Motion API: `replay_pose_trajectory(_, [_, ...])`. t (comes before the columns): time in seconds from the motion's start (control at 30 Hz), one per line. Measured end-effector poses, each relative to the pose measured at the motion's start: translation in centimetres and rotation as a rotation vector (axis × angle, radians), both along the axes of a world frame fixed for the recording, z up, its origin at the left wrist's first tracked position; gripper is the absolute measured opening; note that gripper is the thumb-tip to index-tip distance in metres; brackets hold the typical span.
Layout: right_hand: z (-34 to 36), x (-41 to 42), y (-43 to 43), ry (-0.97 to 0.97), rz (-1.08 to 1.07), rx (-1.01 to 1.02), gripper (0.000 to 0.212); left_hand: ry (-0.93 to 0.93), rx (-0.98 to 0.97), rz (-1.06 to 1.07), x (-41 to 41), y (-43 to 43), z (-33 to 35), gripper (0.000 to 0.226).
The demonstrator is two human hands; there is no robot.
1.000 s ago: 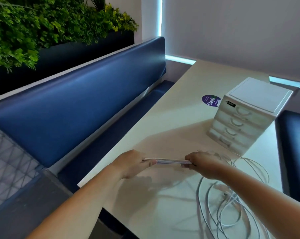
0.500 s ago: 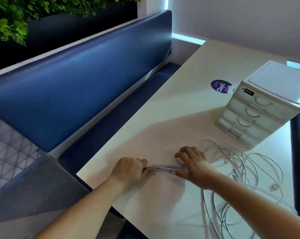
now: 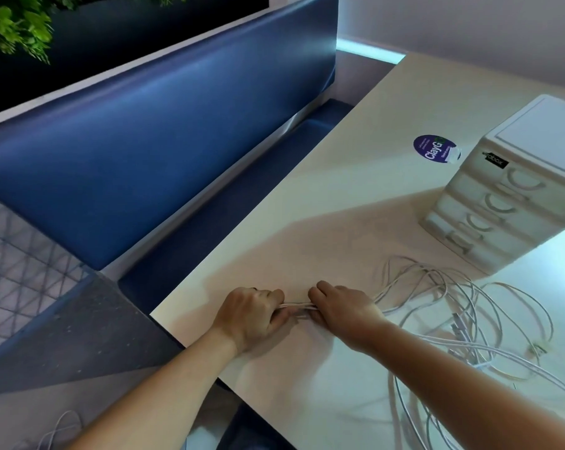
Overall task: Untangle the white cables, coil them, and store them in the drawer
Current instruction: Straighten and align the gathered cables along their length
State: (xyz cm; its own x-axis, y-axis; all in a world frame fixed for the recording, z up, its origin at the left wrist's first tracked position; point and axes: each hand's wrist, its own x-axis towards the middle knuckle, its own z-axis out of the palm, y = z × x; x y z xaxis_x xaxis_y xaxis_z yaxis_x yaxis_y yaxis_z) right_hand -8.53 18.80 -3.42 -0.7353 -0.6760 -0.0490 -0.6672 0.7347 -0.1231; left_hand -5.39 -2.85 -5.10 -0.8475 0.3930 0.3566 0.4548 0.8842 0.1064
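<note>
Together, left hand (image 3: 252,315) and right hand (image 3: 343,308) grip white cables (image 3: 296,306) stretched between them

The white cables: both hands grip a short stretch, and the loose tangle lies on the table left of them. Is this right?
No. The head view shows the white cables tangled right of the left hand and right hand, not left.

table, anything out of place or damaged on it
The purple sticker looks torn or peeling at its edge nearest the drawer unit. The white cables lie in a loose tangle.
</note>
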Motion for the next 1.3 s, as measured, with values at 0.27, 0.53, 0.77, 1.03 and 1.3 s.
replay_pose_trajectory(0.27, [0.2,0.2,1.6,0.066,0.047,-0.03,0.051,-0.015,-0.014,-0.139,-0.9,-1.2,-0.6,0.044])
replay_pose_trajectory(0.53, [1.4,1.1,2.6,-0.02,0.024,-0.057,0.037,0.01,-0.047,-0.141,-1.0,-1.1,0.0,0.039])
replay_pose_trajectory(0.77, [3.4,0.7,2.2,-0.122,-0.018,0.047,0.034,0.007,-0.032,-0.166,-1.6,-1.4,0.7,0.04])
replay_pose_trajectory(1.03, [5.5,0.8,3.2,-0.19,-0.054,0.054,0.025,0.006,0.01,-0.184,-2.6,-2.6,2.4,0.057])
replay_pose_trajectory(1.3, [4.2,0.8,6.6,-0.1,-0.103,-0.004,0.049,-0.053,0.048,-0.143,-2.0,-4.1,2.7,0.058])
